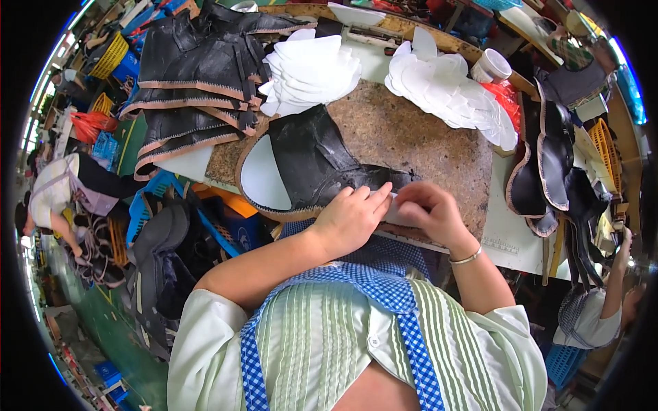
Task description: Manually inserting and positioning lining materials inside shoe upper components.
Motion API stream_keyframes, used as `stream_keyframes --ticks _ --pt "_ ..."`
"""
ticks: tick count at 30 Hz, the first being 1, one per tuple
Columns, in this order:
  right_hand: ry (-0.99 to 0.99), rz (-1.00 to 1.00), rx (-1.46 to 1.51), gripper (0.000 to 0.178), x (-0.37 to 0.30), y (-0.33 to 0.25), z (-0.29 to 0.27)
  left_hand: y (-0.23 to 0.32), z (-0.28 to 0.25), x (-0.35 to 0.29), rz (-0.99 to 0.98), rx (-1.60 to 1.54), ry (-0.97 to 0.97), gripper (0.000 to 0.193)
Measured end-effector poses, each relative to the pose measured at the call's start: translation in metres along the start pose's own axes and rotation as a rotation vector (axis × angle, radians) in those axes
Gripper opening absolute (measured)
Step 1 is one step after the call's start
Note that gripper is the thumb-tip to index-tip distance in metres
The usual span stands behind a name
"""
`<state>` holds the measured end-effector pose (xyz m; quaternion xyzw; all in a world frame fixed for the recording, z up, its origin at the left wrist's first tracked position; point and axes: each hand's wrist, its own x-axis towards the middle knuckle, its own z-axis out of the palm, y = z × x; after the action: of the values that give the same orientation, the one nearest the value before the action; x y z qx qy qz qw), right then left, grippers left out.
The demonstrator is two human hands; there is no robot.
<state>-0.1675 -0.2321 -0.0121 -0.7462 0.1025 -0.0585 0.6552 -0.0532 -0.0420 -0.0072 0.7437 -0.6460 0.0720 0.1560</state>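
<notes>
A black leather shoe upper (308, 147) with a stitched tan edge lies on the worn brown work board (439, 161) before me. A smooth white piece (262, 179) fills its rounded left end. My left hand (351, 220) grips the upper's near edge toward its right end, fingers bent together and thumb hidden. Close beside it, my right hand (433, 211) has its fingers curled in a pinch at a small white piece (399, 216), which shows only partly between the hands. The right wrist wears a bracelet.
Stacked black uppers (195, 61) lie back left. Two heaps of white cut pieces, a middle pile (312, 72) and a right pile (449, 89), sit at the back near a white cup (491, 66). More black uppers (541, 154) hang at right. A blue basket (161, 195) stands left; co-workers are on both sides.
</notes>
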Motion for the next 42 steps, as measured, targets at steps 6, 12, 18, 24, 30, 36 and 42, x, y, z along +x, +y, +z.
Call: stream_keyframes --ticks 6,12,18,24,30,36,42 --pt "0.296 -0.29 -0.896 0.033 0.013 0.011 -0.009 0.017 -0.002 0.012 0.007 0.119 -0.127 0.032" --pt "0.224 -0.313 -0.838 0.033 0.005 0.014 -0.014 0.033 0.011 0.026 -0.008 0.221 -0.117 0.029" --pt "-0.001 -0.422 -1.102 0.045 0.016 -0.005 -0.024 0.041 0.022 0.039 0.018 0.398 -0.152 0.024" --pt "0.274 -0.114 0.342 0.034 0.028 0.008 -0.08 0.015 -0.037 0.043 -0.112 -0.33 0.165 0.015" --pt "-0.15 -0.223 0.609 0.059 0.011 -0.048 -0.019 0.016 -0.144 0.021 -0.317 -1.685 0.684 0.027" --pt "-0.271 -0.345 0.31 0.063 0.044 -0.1 -0.021 -0.031 -0.114 -0.014 0.116 -2.414 0.638 0.055" --pt "-0.415 -0.015 0.461 0.045 0.061 -0.097 -0.007 -0.057 -0.089 -0.049 -0.184 -2.469 0.725 0.052"
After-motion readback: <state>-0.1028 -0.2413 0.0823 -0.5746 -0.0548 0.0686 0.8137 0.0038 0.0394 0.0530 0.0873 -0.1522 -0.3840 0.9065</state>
